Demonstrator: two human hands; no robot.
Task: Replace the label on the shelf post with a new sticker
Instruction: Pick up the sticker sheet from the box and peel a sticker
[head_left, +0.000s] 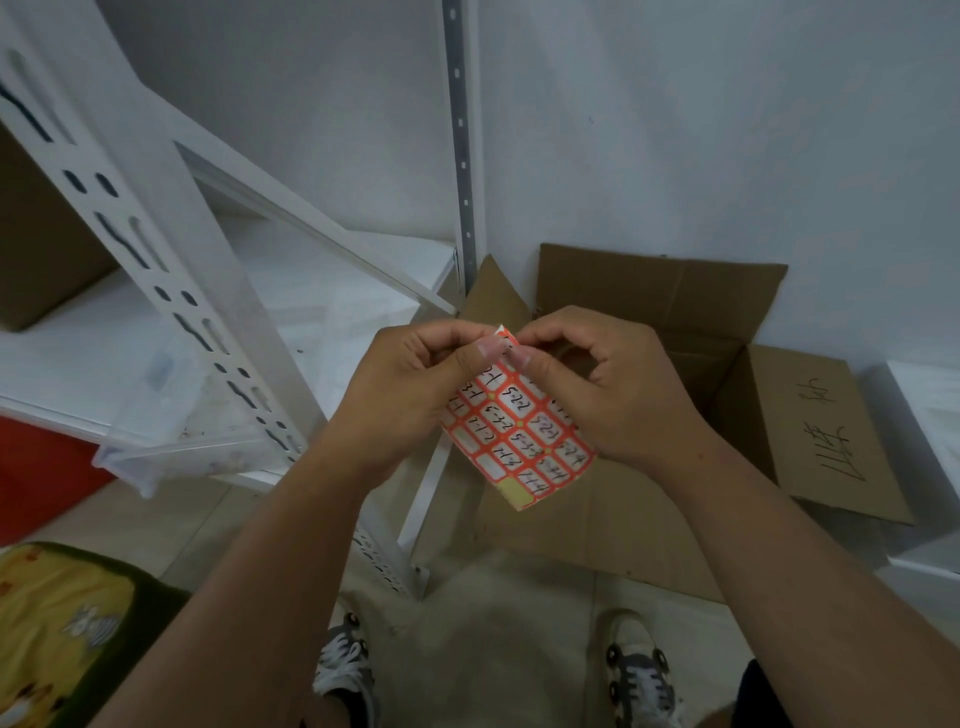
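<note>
Red-and-white sheet of handwritten label stickers is held mid-frame, right of the white slotted metal shelf post. Its far edge is pinched by left hand and right hand, fingers curled. Open brown cardboard box sits behind.

The sticker sheet of red-bordered white labels carries handwritten codes; "2-2-5" and "2-1-2" read fairly clearly, the rest are too tilted and blurred to tell. Right of the sheet, the cardboard box flap bears black handwritten characters, not legible to me.
</note>
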